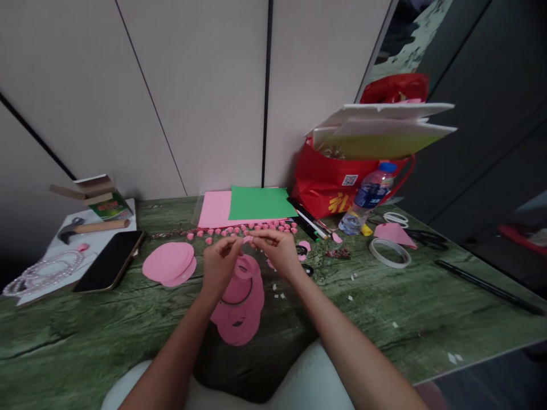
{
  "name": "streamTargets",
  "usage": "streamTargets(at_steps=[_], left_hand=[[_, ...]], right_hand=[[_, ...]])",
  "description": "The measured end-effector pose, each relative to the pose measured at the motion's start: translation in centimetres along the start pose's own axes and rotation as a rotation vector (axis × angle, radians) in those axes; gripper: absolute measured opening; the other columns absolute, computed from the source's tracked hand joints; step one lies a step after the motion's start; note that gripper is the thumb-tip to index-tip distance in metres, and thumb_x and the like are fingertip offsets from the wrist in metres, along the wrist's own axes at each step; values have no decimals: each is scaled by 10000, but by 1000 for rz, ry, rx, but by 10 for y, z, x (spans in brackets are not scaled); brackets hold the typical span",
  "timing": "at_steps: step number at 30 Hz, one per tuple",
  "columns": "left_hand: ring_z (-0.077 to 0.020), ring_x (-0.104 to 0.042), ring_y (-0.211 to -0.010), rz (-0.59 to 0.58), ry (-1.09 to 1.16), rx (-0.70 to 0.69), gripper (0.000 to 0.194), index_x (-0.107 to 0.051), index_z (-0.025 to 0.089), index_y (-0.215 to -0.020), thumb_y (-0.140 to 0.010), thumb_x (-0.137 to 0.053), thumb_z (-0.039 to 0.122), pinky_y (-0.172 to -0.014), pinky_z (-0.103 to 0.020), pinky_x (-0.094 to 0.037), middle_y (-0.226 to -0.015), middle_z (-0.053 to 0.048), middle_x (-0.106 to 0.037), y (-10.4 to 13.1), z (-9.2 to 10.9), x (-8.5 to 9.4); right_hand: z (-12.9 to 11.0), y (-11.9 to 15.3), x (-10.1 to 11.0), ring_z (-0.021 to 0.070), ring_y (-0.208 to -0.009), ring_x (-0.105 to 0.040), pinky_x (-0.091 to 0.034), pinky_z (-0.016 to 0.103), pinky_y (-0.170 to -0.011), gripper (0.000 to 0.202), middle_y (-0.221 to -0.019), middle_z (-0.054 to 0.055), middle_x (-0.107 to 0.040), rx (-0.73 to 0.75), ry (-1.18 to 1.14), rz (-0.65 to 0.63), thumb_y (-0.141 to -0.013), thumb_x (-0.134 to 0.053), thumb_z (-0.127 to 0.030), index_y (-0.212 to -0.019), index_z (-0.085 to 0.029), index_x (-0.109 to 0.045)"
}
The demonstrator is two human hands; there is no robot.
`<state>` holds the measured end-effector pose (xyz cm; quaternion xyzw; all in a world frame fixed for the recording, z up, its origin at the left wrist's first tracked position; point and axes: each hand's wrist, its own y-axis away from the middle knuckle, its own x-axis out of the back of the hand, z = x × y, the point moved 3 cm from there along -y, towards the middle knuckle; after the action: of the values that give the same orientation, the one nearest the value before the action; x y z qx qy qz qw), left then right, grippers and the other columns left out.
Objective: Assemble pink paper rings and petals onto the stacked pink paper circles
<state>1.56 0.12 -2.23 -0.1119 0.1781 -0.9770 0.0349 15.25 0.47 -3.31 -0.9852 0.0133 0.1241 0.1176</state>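
Observation:
My left hand (221, 261) and my right hand (277, 249) meet above the table, fingertips pinched together. Between them is a small strip of pink paper (247, 240), partly hidden by the fingers. Below the hands lie overlapping pink paper pieces with cut-out holes (239, 333). Just beyond the fingertips runs a row of small rolled pink paper pieces (224, 232). A stack of pink paper discs (168, 261) sits left of my left hand. Black-handled scissors (306, 270) lie beside my right wrist, partly covered.
Green paper (260, 204) and pink sheets lie against the wall. To the right stand a red bag (316, 179) and a water bottle (366, 199), near a tape roll (390, 261). A hammer (102, 226), phone (110, 263) and bead string (47, 270) are at left.

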Motion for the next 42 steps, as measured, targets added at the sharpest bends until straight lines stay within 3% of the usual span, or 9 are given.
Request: streamTargets(at_steps=[12,16,23,36,42], left_hand=[[-116,-544,-524,-100,29,-4,155,-666,156,-740,-714,-588,287,-486,-204,-417,-593,0,-631,4,4,-6],[-111,-541,-519,-78,10,21,153,-665,150,-729,-718,-582,277,-478,-198,-410,-598,0,-632,4,5,-4],[-112,-543,-530,-46,16,24,172,-646,147,-697,-733,-570,297,-521,-203,-422,-543,18,-588,2,0,-3],[-115,-556,-536,-80,52,29,169,-668,148,-751,-711,-594,294,-503,-204,-425,-600,-4,-636,4,5,-5],[-101,-527,-503,-37,23,29,155,-657,143,-713,-720,-585,281,-491,-195,-414,-537,18,-586,2,4,-2]], right_hand=[[-6,1,-1,113,-479,-563,-471,236,-499,167,-539,-27,-613,30,-12,14,-536,-745,-270,-634,-184,-640],[-5,1,-1,125,-496,-577,-482,250,-524,170,-546,-17,-634,8,-16,28,-523,-752,-268,-639,-181,-662],[2,0,-1,133,-577,-620,-502,261,-611,161,-598,-5,-669,-8,-27,-22,-610,-675,-238,-759,-181,-690],[-3,1,1,112,-501,-575,-476,232,-520,181,-551,-25,-623,28,-36,15,-536,-750,-259,-650,-175,-638],[-2,0,0,128,-548,-612,-508,257,-579,145,-599,-8,-664,14,-42,22,-573,-719,-251,-694,-184,-679]])
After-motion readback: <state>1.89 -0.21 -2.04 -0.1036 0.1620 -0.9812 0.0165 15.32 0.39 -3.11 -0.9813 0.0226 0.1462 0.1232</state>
